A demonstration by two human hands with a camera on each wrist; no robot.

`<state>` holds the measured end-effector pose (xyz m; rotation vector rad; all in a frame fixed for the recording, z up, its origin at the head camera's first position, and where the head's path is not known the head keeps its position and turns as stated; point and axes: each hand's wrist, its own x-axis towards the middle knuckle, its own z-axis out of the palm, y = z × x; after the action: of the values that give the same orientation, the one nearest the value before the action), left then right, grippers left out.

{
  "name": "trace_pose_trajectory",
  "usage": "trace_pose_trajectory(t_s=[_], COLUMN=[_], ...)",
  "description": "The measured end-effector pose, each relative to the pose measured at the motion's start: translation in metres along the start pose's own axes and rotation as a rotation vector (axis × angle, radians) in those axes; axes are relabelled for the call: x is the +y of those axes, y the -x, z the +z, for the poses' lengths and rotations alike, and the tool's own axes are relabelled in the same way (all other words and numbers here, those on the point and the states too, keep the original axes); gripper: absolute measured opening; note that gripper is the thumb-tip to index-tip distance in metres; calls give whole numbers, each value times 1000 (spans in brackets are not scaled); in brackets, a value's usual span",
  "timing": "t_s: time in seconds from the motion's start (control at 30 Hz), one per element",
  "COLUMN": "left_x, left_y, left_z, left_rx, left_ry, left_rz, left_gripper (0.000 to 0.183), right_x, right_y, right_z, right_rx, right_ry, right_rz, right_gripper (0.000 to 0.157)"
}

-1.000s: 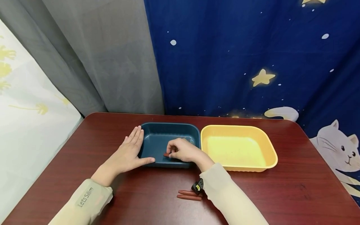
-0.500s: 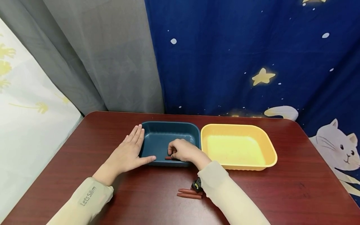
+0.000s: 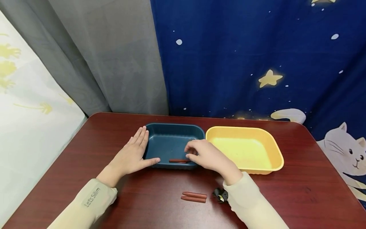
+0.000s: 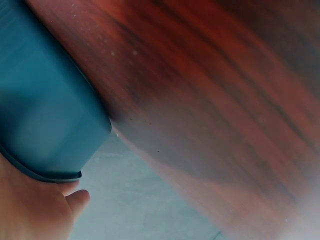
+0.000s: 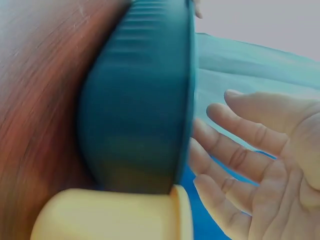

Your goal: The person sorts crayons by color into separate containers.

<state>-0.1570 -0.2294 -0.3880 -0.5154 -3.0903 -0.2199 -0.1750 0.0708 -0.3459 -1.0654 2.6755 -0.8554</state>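
My left hand [image 3: 132, 156] rests against the left end of the dark blue tray [image 3: 174, 125], fingers straight and thumb spread along the front rim. Near the tray's front wall lies a reddish-brown stick [image 3: 178, 161], partly dark beneath. Over the right end of the tray is my right hand [image 3: 207, 154], just past the stick, with loosely bent fingers and nothing held. The right wrist view shows that hand's fingers [image 5: 235, 157] apart beside the tray's rim. Two similar sticks, each with a tapered left end, lie side by side on the table; the nearer stick [image 3: 193, 199] is fully visible.
A yellow tray [image 3: 275, 156] stands against the right side of the blue one. Both are on a dark red wooden table [image 3: 300, 190]. Behind the table hang grey and blue curtains [image 3: 217, 63]. A black strap device [image 3: 220, 195] is at the right cuff.
The right hand has let go of the stick, which now lies at the tray's front, and has drawn back to the right. The left hand stays on the tray.
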Motion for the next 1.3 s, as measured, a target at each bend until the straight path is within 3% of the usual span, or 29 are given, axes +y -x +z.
trace_pose_trajectory(t_s=[0.17, 0.4, 0.77, 0.97, 1.3], left_x=[0, 0, 0, -1, -1], left_y=[-1, -1, -1, 0, 0], left_z=[0, 2, 2, 2, 1], left_rx=[7, -2, -1, -1, -2], left_ry=[-3, 9, 21, 27, 38], left_rz=[6, 3, 2, 1, 5], left_gripper=[116, 117, 118, 118, 117], right_x=[4, 5, -3, -10, -14], right_y=[26, 53, 60, 58, 55], right_z=[-11, -3, 26, 35, 42], right_rx=[59, 94, -90, -204, -278], right_ry=[-41, -90, -16, 96, 127], right_rz=[-3, -11, 12, 19, 55], right_gripper=[11, 7, 7, 5, 13])
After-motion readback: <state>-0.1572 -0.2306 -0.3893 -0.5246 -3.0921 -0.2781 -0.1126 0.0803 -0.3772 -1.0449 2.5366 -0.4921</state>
